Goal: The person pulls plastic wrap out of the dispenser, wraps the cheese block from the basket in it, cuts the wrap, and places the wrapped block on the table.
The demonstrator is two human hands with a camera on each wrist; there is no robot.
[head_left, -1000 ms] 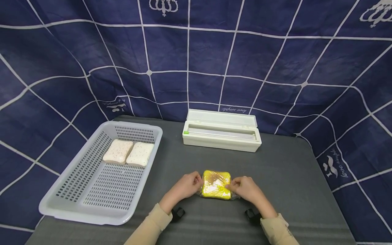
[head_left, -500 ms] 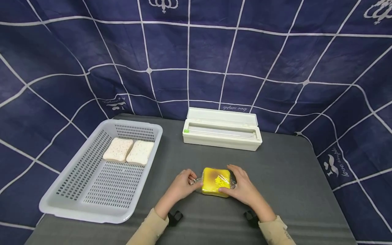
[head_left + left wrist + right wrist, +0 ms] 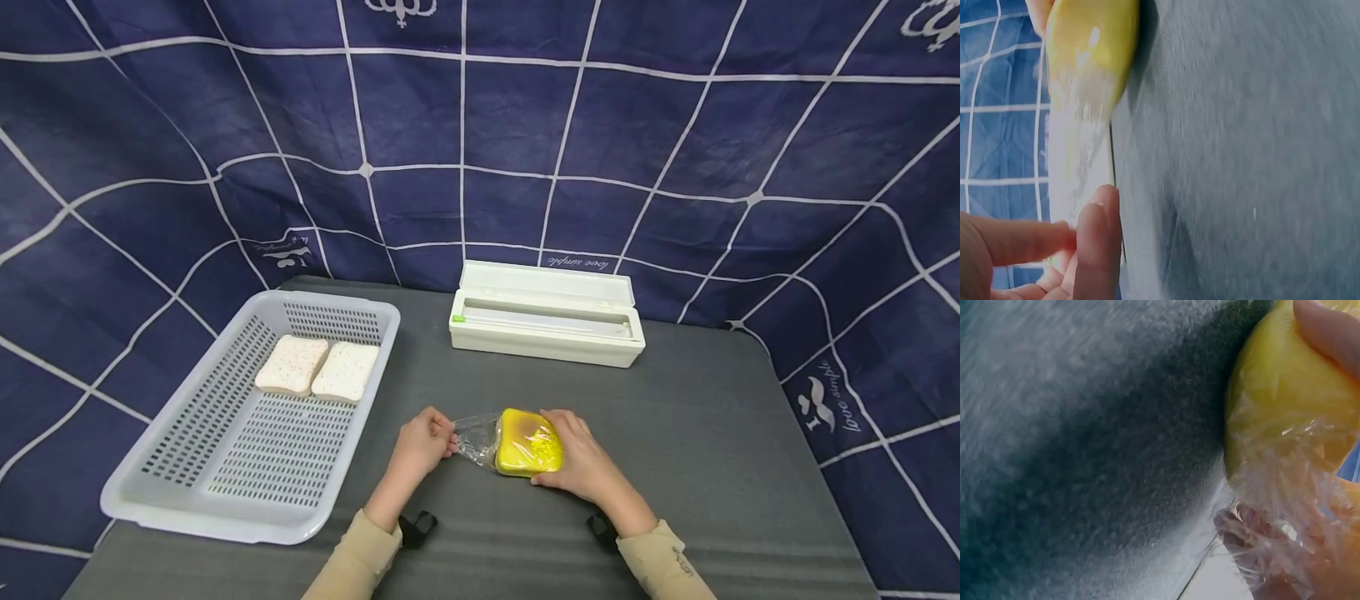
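Note:
A yellow, toast-shaped bread slice [image 3: 527, 443] with a browned patch is wrapped in clear plastic film [image 3: 476, 439]. My right hand [image 3: 588, 460] grips its right side, thumb at the near edge and fingers at the far edge. To the left, my left hand [image 3: 422, 443] pinches the loose end of the film, which stretches out taut from the slice. The left wrist view shows the pinching fingers [image 3: 1094, 244] and the film running up to the yellow slice. Crumpled film [image 3: 1285, 487] gathers at the slice's end in the right wrist view.
A light grey perforated basket [image 3: 187, 508] stands at the left, holding two pale speckled bread slices [image 3: 292, 365] [image 3: 346, 372]. Behind the hands lies a long white film dispenser box [image 3: 547, 343] with its lid raised. A blue checked cloth [image 3: 420, 108] hangs around the grey table [image 3: 720, 467].
My left hand has moved left, drawing the film end out from the slice. My right hand has shifted from the film at the right to gripping the slice, which has tilted slightly.

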